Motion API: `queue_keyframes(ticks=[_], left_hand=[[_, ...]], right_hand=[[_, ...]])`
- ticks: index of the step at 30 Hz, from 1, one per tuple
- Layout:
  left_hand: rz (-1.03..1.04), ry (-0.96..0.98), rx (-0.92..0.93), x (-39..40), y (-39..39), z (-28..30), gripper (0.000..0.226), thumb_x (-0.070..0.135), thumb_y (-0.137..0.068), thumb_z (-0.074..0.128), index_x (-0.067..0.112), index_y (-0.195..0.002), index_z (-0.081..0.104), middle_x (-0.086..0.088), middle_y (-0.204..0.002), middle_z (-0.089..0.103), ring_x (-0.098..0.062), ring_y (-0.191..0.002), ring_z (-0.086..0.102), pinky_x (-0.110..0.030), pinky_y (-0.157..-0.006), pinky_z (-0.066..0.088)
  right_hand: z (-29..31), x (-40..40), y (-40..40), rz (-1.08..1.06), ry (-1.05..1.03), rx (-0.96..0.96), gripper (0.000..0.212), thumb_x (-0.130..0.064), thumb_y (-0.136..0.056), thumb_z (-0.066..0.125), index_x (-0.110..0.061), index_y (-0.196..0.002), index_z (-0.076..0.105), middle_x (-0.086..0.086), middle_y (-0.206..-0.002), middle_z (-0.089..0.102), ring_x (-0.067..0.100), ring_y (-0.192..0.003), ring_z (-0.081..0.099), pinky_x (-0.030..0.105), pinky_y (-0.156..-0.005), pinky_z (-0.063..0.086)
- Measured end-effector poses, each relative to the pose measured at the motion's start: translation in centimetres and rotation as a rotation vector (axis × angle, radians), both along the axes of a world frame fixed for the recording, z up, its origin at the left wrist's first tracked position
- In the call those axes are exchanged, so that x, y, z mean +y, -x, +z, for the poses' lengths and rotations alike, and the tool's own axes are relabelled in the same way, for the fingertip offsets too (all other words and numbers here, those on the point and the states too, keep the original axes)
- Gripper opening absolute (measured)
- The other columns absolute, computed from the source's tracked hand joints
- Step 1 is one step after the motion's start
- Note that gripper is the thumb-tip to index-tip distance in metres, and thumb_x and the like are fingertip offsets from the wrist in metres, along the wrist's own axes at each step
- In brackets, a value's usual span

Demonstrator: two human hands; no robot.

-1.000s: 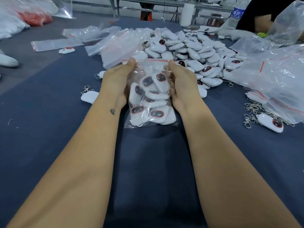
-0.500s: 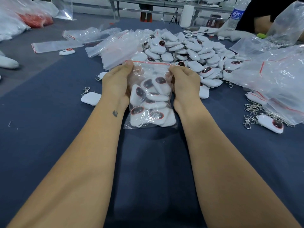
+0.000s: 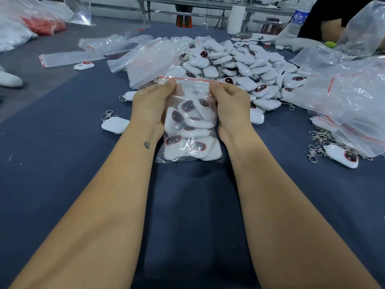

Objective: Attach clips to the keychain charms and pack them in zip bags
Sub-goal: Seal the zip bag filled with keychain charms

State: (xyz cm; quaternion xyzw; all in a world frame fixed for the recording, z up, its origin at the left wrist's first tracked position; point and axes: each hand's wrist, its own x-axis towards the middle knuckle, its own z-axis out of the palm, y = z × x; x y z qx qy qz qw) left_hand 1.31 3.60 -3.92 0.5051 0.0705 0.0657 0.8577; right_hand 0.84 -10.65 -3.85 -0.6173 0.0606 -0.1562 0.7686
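Keychain charms (image 3: 188,130), white and rounded with dark oval faces ringed in red, are packed inside a clear zip bag (image 3: 187,113) that is stood on the dark blue table (image 3: 62,163) between two bare forearms. The bag's lower half is filled with roughly eight charms stacked at different angles, and thin metal chain is seen among them near the bottom. A red line runs across the bag's top strip, which is held taut. The left hand (image 3: 149,105) is pinched shut on the top left corner of the strip, and the right hand (image 3: 231,103) is pinched shut on the top right corner, thumbs pressed against the plastic. Left of the bag, a single white charm with a silver clip (image 3: 114,124) is laid face down on the cloth. To the right, another charm (image 3: 341,156) is seen beside a tangle of loose clips (image 3: 318,140). Beyond the hands, a large heap of loose charms (image 3: 239,65) is spread across the table, flanked by crumpled empty zip bags (image 3: 150,57). A water bottle (image 3: 298,19) is stood at the far right edge.
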Motion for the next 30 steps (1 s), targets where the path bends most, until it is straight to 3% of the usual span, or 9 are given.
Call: queue_keyframes(ticks=[6,14,18,23,30], left_hand=[[0.017,0.024,0.008,0.1,0.0,0.1,0.020,0.008,-0.088,0.070,0.009,-0.068,0.069,-0.004,-0.065,0.071,-0.015,-0.058,0.066,-0.028,-0.065,0.059],[0.005,0.065,0.001,-0.3,0.2,0.2,0.022,0.013,-0.093,0.064,0.008,-0.072,0.066,-0.007,-0.069,0.069,-0.019,-0.062,0.065,-0.031,-0.067,0.058],[-0.008,0.124,-0.016,-0.3,0.3,0.3,0.026,0.017,-0.096,0.061,0.010,-0.072,0.065,-0.008,-0.075,0.069,-0.023,-0.068,0.066,-0.041,-0.077,0.058],[-0.038,0.095,-0.083,-0.4,0.4,0.4,0.024,0.017,-0.098,0.057,0.009,-0.077,0.064,-0.004,-0.074,0.069,-0.017,-0.067,0.068,-0.033,-0.071,0.058],[-0.064,0.021,-0.072,-0.5,0.9,0.4,0.022,0.010,-0.091,0.066,0.007,-0.069,0.067,-0.005,-0.065,0.069,-0.017,-0.059,0.065,-0.028,-0.064,0.057]], right_hand=[[0.3,0.3,0.8,0.126,-0.006,-0.047,0.016,-0.009,-0.088,0.071,-0.011,-0.072,0.069,0.007,-0.070,0.059,0.018,-0.068,0.052,0.040,-0.083,0.052],[0.4,0.2,1.1,0.113,-0.006,-0.012,0.017,-0.010,-0.090,0.068,-0.012,-0.073,0.067,-0.001,-0.062,0.055,0.009,-0.057,0.050,0.032,-0.072,0.049],[0.5,0.3,1.0,0.153,-0.068,-0.015,0.019,-0.007,-0.089,0.068,-0.010,-0.071,0.066,0.009,-0.071,0.056,0.021,-0.070,0.052,0.036,-0.077,0.048],[0.6,0.4,1.2,0.181,-0.036,-0.020,0.011,-0.007,-0.089,0.069,-0.008,-0.078,0.067,0.007,-0.073,0.062,0.018,-0.067,0.055,0.033,-0.072,0.050],[0.6,0.4,1.2,0.137,-0.025,-0.005,0.023,-0.006,-0.086,0.070,-0.016,-0.065,0.066,-0.002,-0.062,0.062,0.012,-0.059,0.057,0.030,-0.069,0.050]])
